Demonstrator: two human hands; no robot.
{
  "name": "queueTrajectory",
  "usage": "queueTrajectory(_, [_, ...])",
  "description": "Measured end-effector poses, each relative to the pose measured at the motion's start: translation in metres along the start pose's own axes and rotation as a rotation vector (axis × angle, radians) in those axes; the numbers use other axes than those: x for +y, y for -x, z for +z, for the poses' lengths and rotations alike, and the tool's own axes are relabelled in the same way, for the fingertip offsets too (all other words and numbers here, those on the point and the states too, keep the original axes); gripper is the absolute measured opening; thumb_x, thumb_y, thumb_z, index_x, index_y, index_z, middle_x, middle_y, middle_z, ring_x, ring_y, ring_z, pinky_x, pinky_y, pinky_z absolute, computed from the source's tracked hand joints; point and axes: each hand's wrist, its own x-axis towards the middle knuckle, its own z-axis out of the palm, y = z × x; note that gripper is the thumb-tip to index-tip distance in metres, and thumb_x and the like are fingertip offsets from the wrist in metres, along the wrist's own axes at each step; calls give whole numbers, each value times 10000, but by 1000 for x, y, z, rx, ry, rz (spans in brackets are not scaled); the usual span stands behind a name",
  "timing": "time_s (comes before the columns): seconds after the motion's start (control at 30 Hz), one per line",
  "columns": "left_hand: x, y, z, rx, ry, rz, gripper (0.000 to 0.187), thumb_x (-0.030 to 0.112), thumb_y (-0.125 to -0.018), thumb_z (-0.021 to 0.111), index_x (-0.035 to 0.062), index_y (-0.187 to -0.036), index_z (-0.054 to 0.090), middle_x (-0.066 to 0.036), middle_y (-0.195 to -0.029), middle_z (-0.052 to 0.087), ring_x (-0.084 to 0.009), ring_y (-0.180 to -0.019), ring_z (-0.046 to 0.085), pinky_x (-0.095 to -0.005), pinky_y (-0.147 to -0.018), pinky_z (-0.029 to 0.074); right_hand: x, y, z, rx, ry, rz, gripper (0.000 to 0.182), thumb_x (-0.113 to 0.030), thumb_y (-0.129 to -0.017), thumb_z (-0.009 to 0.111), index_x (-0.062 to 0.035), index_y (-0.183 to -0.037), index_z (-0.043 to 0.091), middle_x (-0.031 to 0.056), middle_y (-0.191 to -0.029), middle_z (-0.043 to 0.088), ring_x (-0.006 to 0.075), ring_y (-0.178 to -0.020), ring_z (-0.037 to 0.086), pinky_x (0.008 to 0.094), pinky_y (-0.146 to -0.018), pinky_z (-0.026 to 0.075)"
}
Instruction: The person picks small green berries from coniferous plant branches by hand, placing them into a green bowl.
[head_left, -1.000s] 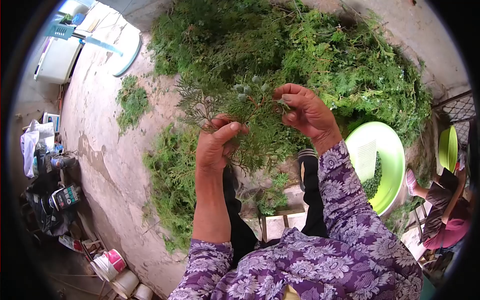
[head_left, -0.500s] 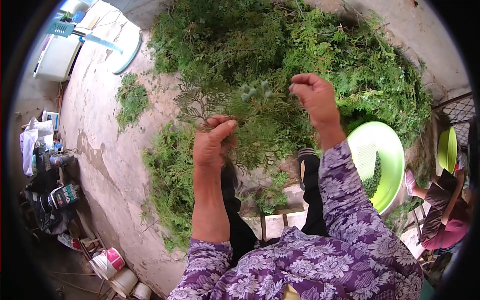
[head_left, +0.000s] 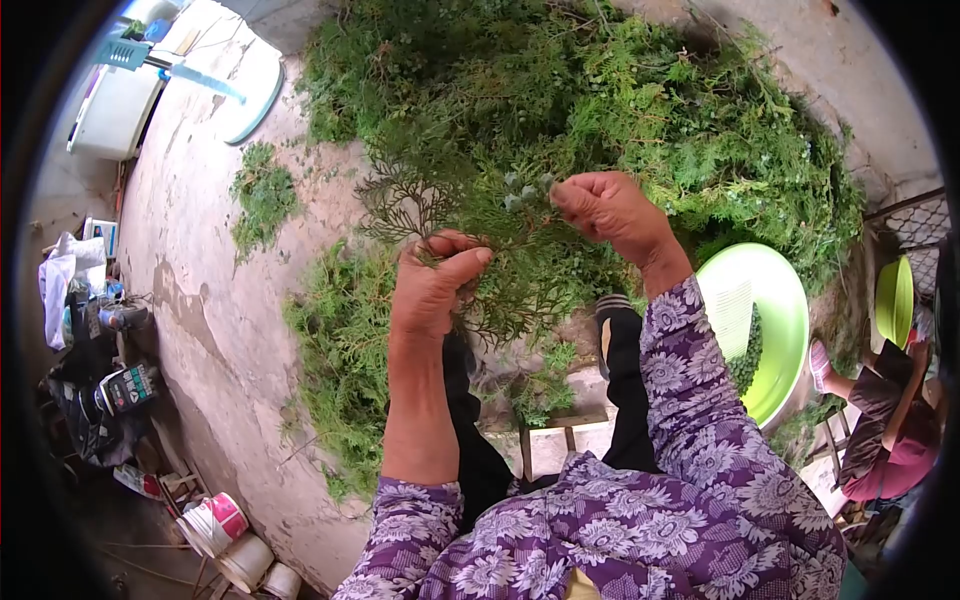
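Observation:
My left hand (head_left: 440,285) is closed around the stem of a green conifer sprig (head_left: 410,200) with flat, scaly leaves. Pale blue-green cones (head_left: 522,193) cluster near the sprig's right side. At that cluster, my right hand (head_left: 612,215) has its thumb and forefinger pinched together at the outermost cone; the fingertips hide most of what lies between them. Below and to the right of this hand stands a bright green basin (head_left: 783,300), with a heap of small green cones (head_left: 745,362) inside it.
A large pile of cut branches (head_left: 470,80) covers the ground ahead, with a smaller heap (head_left: 345,370) at left. Another person (head_left: 895,430) sits at far right near a second green basin (head_left: 893,300). White buckets (head_left: 215,527) stand at lower left, a fan base (head_left: 255,100) at upper left.
My right hand has moved left and slightly down, from apart to the cone cluster. The sprig in my left hand has shifted slightly right.

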Motion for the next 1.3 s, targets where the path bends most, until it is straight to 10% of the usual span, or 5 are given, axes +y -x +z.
queueTrajectory(0.3, [-3, -1, 14, 51, 15, 3, 180, -12, -681, 630, 97, -706, 489, 27, -602, 475, -47, -410, 363, -190, -356, 273, 10, -7, 20, 238, 299, -399, 224, -244, -779, 632, -39, -691, 608, -97, -520, 398, -5, -460, 316, 170, -398, 232])
queueTrajectory(0.47, [-3, 2, 2, 17, 70, -15, 176, 29, -664, 678, 100, -708, 524, 8, -672, 568, -55, -515, 489, -197, -402, 364, 3, -11, -8, 454, -254, -222, 160, -189, -797, 603, -39, -739, 603, -38, -584, 495, 33, -477, 429, 160, -417, 323])
queueTrajectory(0.6, [-3, 1, 1, 38, 37, -9, 175, 28, -661, 678, 97, -707, 524, 6, -666, 563, -57, -504, 482, -196, -395, 357, -1, -8, -3, 241, -526, -44, 159, -172, -832, 535, -26, -888, 555, 25, -806, 556, 64, -633, 527, 170, -439, 401])
queueTrajectory(0.9, [-3, 2, 4, 14, 30, 14, 161, 19, -648, 682, 74, -701, 540, 3, -636, 554, -55, -475, 465, -196, -387, 339, 10, -14, 7, -22, -380, -94, 108, -152, -790, 609, -63, -837, 569, 2, -720, 561, 30, -574, 490, 154, -454, 398])
queueTrajectory(1.3, [-7, 0, 5, -13, -74, 50, 113, 7, -653, 668, 40, -690, 567, 6, -630, 554, -59, -537, 481, -199, -469, 371, -4, -9, -12, 30, -728, -212, 181, -192, -824, 515, -32, -909, 524, 72, -809, 530, 87, -606, 495, 201, -450, 389])
